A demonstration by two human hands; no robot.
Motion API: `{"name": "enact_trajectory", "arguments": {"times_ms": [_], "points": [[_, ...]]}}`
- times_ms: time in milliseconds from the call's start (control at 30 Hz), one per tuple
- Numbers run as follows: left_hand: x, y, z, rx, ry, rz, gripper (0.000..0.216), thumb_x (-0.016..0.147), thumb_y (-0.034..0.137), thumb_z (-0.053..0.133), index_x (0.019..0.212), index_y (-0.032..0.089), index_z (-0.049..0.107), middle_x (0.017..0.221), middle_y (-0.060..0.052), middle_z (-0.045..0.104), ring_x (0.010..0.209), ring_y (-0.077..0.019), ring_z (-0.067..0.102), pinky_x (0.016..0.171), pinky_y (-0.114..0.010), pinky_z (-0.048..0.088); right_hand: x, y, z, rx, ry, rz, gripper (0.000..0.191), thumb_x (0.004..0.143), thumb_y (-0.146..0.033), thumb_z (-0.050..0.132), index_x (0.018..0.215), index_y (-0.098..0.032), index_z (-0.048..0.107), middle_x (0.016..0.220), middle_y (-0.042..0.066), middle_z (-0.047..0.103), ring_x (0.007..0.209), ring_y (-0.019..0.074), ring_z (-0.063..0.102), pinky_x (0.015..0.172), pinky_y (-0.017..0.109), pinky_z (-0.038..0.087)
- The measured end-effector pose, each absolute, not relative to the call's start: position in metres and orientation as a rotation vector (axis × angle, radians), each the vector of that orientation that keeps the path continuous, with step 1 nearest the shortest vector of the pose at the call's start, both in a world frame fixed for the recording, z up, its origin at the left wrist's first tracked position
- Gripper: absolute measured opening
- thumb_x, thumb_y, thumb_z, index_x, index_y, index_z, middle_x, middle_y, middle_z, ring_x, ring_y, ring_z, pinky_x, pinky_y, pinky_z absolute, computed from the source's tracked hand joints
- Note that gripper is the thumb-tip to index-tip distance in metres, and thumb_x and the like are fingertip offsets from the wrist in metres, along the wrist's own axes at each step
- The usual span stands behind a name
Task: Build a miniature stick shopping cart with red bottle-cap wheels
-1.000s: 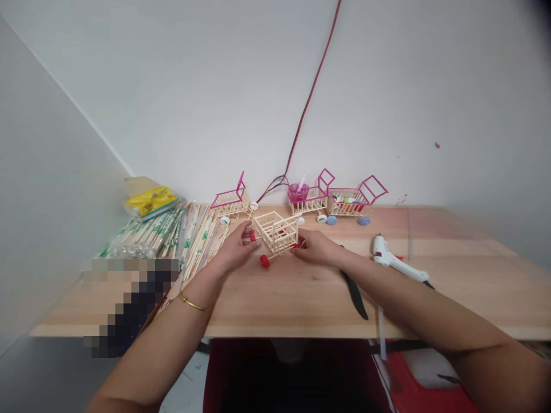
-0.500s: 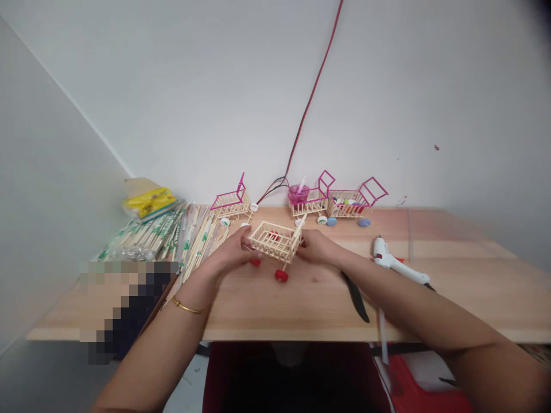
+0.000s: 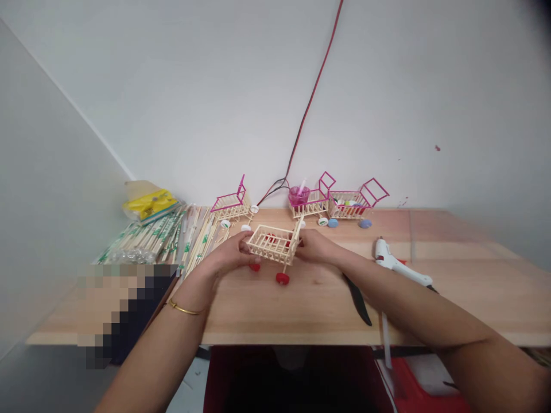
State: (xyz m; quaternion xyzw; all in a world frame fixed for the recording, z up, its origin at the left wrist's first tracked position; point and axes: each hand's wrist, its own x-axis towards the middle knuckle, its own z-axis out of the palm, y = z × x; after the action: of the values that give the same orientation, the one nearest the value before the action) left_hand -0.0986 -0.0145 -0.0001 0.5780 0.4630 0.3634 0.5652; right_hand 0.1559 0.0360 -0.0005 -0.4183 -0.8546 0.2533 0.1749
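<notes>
1. Centrally on the surface (image 3: 241, 310), the wooden cart (image 3: 271, 245) sat between both hands. Clock centred on it, 12 toward the wall (image 3: 206, 115).
2. Left hand (image 3: 230, 252) at 9 o'clock: thumb and fingers closed on the cart's near end on that side. Right hand (image 3: 318, 249) at 3: closed on the end with the raised handle (image 3: 298, 229), fingertips hidden. Hands well apart; gripping opposite ends presumably spread support and spared the thin lattice a squeeze.
3. Basket mouth faced up, red wheels (image 3: 282, 279) below. Held this way, probably, for a level frame and a clear view inside. Could not tell whether every wheel touched down.
4. Three purple-rimmed carts stood near the wall: one (image 3: 235, 210) between 10 and 11, one (image 3: 310, 209) between 1 and 2, one (image 3: 349, 213) at 2. Likely put there to free the working area.
5. Glue gun (image 3: 402, 268) lay just past 3, nozzle away from the wearer; sensible if hot. A black blade-shaped object (image 3: 359, 304) at 4 ran partly beneath the right forearm (image 3: 396, 292).
6. Bundled sticks (image 3: 200, 244) spread at 9, yellow packet (image 3: 150, 205) between 9 and 10: apparently stock grouped to one side.
</notes>
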Motion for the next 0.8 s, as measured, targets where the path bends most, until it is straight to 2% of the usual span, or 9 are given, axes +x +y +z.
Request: {"name": "enact_trajectory", "arguments": {"times_ms": [67, 167, 300, 433, 533, 600, 800], "points": [[-0.100, -0.014, -0.001, 1.341, 1.079, 0.835, 0.076, 0.056, 0.022, 0.084, 0.125, 0.016, 0.054, 0.076, 0.000, 0.068, 0.072, -0.0181, 0.066, 0.066, -0.029, 0.050, 0.159, 0.036, -0.001, -1.223, -2.407, 0.715, 0.018, 0.075, -0.018, 0.062, 0.092, -0.018, 0.071, 0.082, 0.003, 0.073, 0.074, 0.0183, 0.063, 0.063, 0.024, 0.044], [-0.102, -0.013, -0.002, 1.319, 1.193, 0.805, 0.091, 0.054, 0.019, 0.084, 0.135, 0.015, 0.044, 0.071, 0.001, 0.067, 0.069, -0.0179, 0.066, 0.066, -0.029, 0.048, 0.166, 0.036, 0.003, -1.275, -2.380, 0.707, 0.019, 0.071, -0.016, 0.065, 0.089, -0.016, 0.069, 0.078, 0.002, 0.071, 0.070, 0.0168, 0.062, 0.061, 0.024, 0.043], [-0.108, -0.013, -0.001, 1.295, 1.226, 0.772, 0.105, 0.049, 0.015, 0.085, 0.142, 0.016, 0.036, 0.073, 0.002, 0.066, 0.068, -0.0166, 0.066, 0.068, -0.030, 0.048, 0.187, 0.042, 0.016, -1.320, -2.328, 0.708, 0.021, 0.071, -0.018, 0.065, 0.092, -0.016, 0.068, 0.078, 0.003, 0.070, 0.069, 0.0158, 0.061, 0.061, 0.024, 0.043], [-0.113, -0.013, 0.001, 1.275, 1.202, 0.754, 0.107, 0.048, 0.019, 0.086, 0.143, 0.017, 0.035, 0.078, 0.000, 0.067, 0.070, -0.0159, 0.066, 0.064, -0.026, 0.045, 0.220, 0.050, 0.030, -1.404, -2.185, 0.674, 0.012, 0.077, -0.025, 0.059, 0.081, -0.016, 0.065, 0.071, 0.002, 0.065, 0.065, 0.0149, 0.058, 0.059, 0.025, 0.042], [-0.115, -0.010, 0.003, 1.277, 1.226, 0.713, 0.108, 0.051, 0.020, 0.085, 0.145, 0.019, 0.032, 0.078, 0.000, 0.067, 0.064, -0.0138, 0.062, 0.053, -0.021, 0.038, 0.248, 0.047, 0.041, -1.462, -2.051, 0.631, 0.020, 0.080, -0.036, 0.057, 0.074, -0.017, 0.059, 0.066, 0.000, 0.059, 0.060, 0.0135, 0.055, 0.056, 0.024, 0.040], [-0.115, -0.009, 0.004, 1.274, 1.215, 0.710, 0.109, 0.052, 0.021, 0.085, 0.146, 0.017, 0.030, 0.076, 0.000, 0.066, 0.063, -0.0129, 0.060, 0.053, -0.021, 0.038, 0.266, 0.037, 0.048, -1.489, -1.993, 0.588, 0.024, 0.079, -0.040, 0.058, 0.071, -0.018, 0.057, 0.062, 0.000, 0.057, 0.058, 0.0131, 0.052, 0.054, 0.024, 0.038], [-0.113, -0.008, 0.006, 1.268, 1.254, 0.729, 0.111, 0.051, 0.025, 0.087, 0.146, 0.015, 0.030, 0.072, 0.001, 0.065, 0.060, -0.0121, 0.057, 0.052, -0.021, 0.037, 0.308, -0.020, 0.049, -1.744, -1.906, 0.423, 0.023, 0.079, -0.041, 0.060, 0.072, -0.019, 0.061, 0.064, 0.002, 0.063, 0.059, 0.0149, 0.055, 0.053, 0.025, 0.036]]}}
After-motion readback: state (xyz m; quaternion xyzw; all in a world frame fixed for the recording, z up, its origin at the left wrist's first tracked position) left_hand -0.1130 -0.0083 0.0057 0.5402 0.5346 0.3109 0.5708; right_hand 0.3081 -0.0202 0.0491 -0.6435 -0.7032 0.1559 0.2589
